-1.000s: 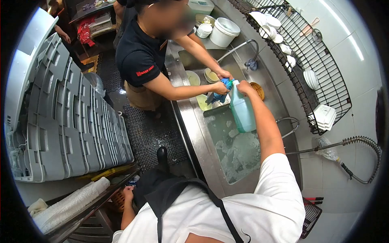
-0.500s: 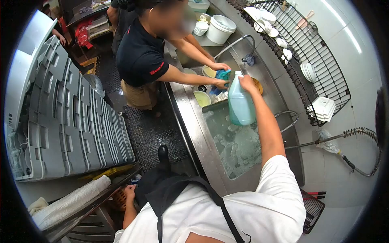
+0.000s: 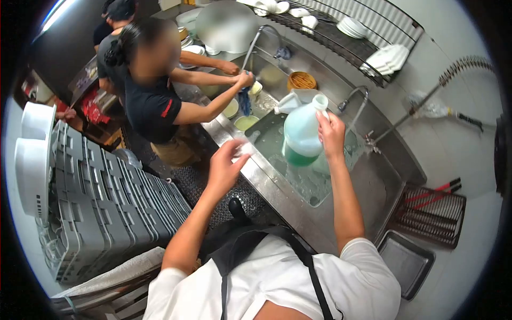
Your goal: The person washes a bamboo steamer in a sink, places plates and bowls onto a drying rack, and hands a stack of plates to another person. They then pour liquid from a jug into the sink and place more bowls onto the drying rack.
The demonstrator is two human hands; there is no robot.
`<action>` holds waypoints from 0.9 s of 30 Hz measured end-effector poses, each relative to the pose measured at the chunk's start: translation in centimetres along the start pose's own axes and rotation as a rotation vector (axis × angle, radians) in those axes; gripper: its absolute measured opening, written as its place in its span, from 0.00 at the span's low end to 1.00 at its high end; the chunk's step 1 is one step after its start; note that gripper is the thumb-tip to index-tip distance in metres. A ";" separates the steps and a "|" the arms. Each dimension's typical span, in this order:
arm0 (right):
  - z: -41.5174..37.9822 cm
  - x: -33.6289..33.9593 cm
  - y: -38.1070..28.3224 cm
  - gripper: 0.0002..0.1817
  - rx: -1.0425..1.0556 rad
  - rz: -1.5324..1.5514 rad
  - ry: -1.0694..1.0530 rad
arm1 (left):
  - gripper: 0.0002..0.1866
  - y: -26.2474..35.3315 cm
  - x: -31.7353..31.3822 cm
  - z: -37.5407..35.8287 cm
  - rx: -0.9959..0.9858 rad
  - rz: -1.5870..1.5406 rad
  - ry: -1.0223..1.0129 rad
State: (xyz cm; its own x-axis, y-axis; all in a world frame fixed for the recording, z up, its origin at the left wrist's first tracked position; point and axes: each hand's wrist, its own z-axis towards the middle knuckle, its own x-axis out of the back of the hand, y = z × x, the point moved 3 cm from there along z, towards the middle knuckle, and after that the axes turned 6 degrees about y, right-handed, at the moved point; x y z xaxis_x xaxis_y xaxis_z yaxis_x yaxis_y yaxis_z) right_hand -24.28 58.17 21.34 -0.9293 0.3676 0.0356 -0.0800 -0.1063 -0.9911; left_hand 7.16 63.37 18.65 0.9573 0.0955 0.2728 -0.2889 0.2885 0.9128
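My right hand [image 3: 331,132] grips the handle of a translucent jug [image 3: 300,133] that has green liquid in its bottom and a white neck at the top. I hold it upright above the steel sink [image 3: 277,189], whose near basin is full of foamy water [image 3: 312,184]. Over the sink's front rim, left of the jug and apart from it, my left hand [image 3: 226,162] hovers with fingers loosely spread and nothing clearly in it. Something small and white shows at its fingertips, too unclear to tell.
A co-worker in a black shirt [image 3: 152,104] rubs a blue cloth [image 3: 245,100] over the far basin, beside pale bowls [image 3: 245,123]. Grey stacked racks [image 3: 106,205] fill the left. A wire shelf of white dishes [image 3: 349,29], a spray hose [image 3: 453,69] and a metal tray [image 3: 405,261] lie right.
My left hand rose from the low shelf to the sink rim. The jug was tipped upright and lifted higher over the water. My view swung left and closer.
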 end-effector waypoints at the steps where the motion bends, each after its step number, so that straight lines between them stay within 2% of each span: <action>1: -2.3 1.4 -0.6 0.18 0.032 -0.019 0.026 | 0.17 4.8 -2.5 1.9 -0.097 -0.025 -0.086; 2: -4.6 2.6 -1.2 0.18 0.065 -0.040 0.053 | 0.17 9.3 -4.7 3.0 -0.221 0.038 -0.131; 4: -9.3 5.1 -2.7 0.18 0.097 -0.081 0.102 | 0.16 14.2 -9.7 3.4 -0.407 0.014 -0.185; 6: -13.3 7.9 -2.8 0.16 0.109 -0.139 0.164 | 0.15 17.1 -14.2 1.9 -0.539 0.022 -0.334; 8: -17.2 11.0 -1.8 0.12 0.117 -0.231 0.258 | 0.14 18.2 -17.9 -1.1 -0.753 0.155 -0.448; 9: -19.1 12.1 -1.8 0.09 0.117 -0.254 0.323 | 0.16 18.1 -19.9 -2.7 -0.837 0.188 -0.466; 12: -24.4 14.9 -0.9 0.09 0.083 -0.318 0.518 | 0.20 19.4 -23.5 -6.7 -0.878 0.195 -0.569; 13: -26.1 15.3 -1.8 0.10 0.004 -0.414 0.578 | 0.22 19.9 -24.4 -7.8 -0.917 0.177 -0.567; 15: -28.5 15.6 -2.1 0.10 0.023 -0.449 0.750 | 0.23 20.7 -26.2 -10.0 -0.950 0.170 -0.664; 17: -30.1 15.9 -2.3 0.12 0.062 -0.456 0.919 | 0.24 21.9 -27.4 -11.4 -0.997 0.069 -0.769; 18: -31.0 16.0 -2.6 0.16 0.069 -0.468 0.999 | 0.21 22.7 -27.8 -12.1 -1.108 -0.057 -0.816; 19: -32.1 15.8 -3.2 0.16 0.040 -0.444 1.068 | 0.16 23.8 -27.4 -12.7 -1.069 -0.155 -0.991; 21: -35.5 14.5 -5.0 0.13 0.023 -0.568 1.140 | 0.18 25.2 -26.9 -13.7 -1.241 -0.239 -1.238; 23: -38.0 12.2 -6.6 0.14 0.056 -0.618 1.279 | 0.19 26.3 -25.5 -14.5 -1.308 -0.519 -1.464; 24: -39.0 11.0 -7.1 0.15 0.082 -0.643 1.325 | 0.19 26.8 -24.7 -15.0 -1.323 -0.496 -1.556; 26: -40.7 8.7 -6.8 0.16 0.005 -0.664 1.404 | 0.20 27.4 -23.6 -15.8 -1.347 -0.413 -1.701; 27: -40.9 8.6 -6.2 0.17 -0.027 -0.667 1.419 | 0.16 27.7 -23.9 -16.5 -1.343 -0.354 -1.736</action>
State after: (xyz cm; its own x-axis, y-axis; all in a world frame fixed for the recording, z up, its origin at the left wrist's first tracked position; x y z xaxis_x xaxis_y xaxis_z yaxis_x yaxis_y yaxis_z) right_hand -17.03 99.80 22.59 0.3560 0.8773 0.3218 -0.3017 0.4338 -0.8490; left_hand -23.83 84.81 32.37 -0.1955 -0.5579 0.8066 0.7369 0.4591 0.4962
